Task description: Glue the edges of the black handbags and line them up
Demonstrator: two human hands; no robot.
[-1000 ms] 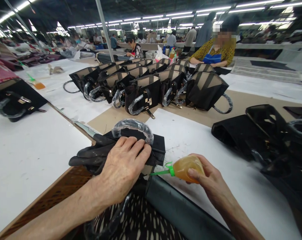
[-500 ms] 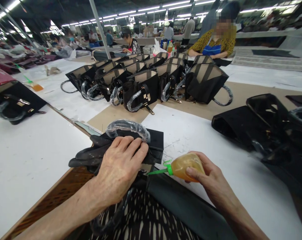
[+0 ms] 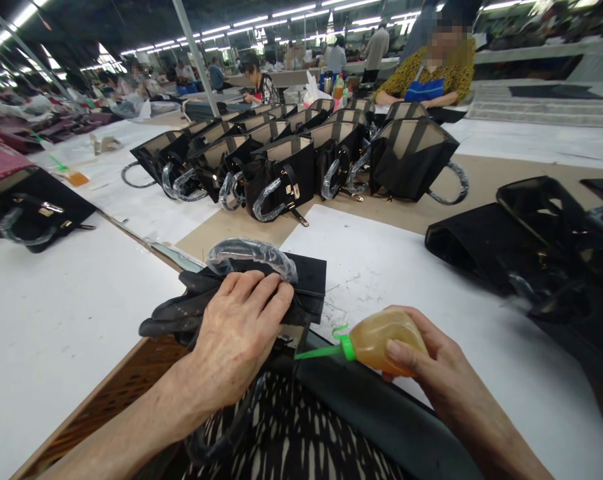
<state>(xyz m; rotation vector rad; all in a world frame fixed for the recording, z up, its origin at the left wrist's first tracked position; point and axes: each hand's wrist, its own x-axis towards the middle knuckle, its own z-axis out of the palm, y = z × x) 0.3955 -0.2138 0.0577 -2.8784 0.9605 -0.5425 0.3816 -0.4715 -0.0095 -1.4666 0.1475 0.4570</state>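
My left hand [image 3: 241, 320] lies over a black bag [image 3: 306, 275] at the table edge, its fingers pressed together on the bag just below a plastic-wrapped handle [image 3: 254, 255]. What the fingertips grip is partly hidden. In my right hand [image 3: 426, 347] is a soft bottle of amber liquid [image 3: 386, 340] with a green cap, tipped sideways. Its thin green nozzle [image 3: 321, 352] points left, with the tip at the bag's edge below my left hand. A dark flat panel [image 3: 361, 400] of the bag slants across my lap.
Several black bags [image 3: 286, 173] with wrapped handles stand in rows ahead. More black bags [image 3: 481, 240] lie at the right, and one [image 3: 36, 207] at the left. Another amber bottle [image 3: 76, 178] lies far left. A person in yellow [image 3: 451, 73] sits across the table.
My right hand and the bottle have moved slightly right and down, with the nozzle tip staying near the bag's edge. My left hand has barely moved.
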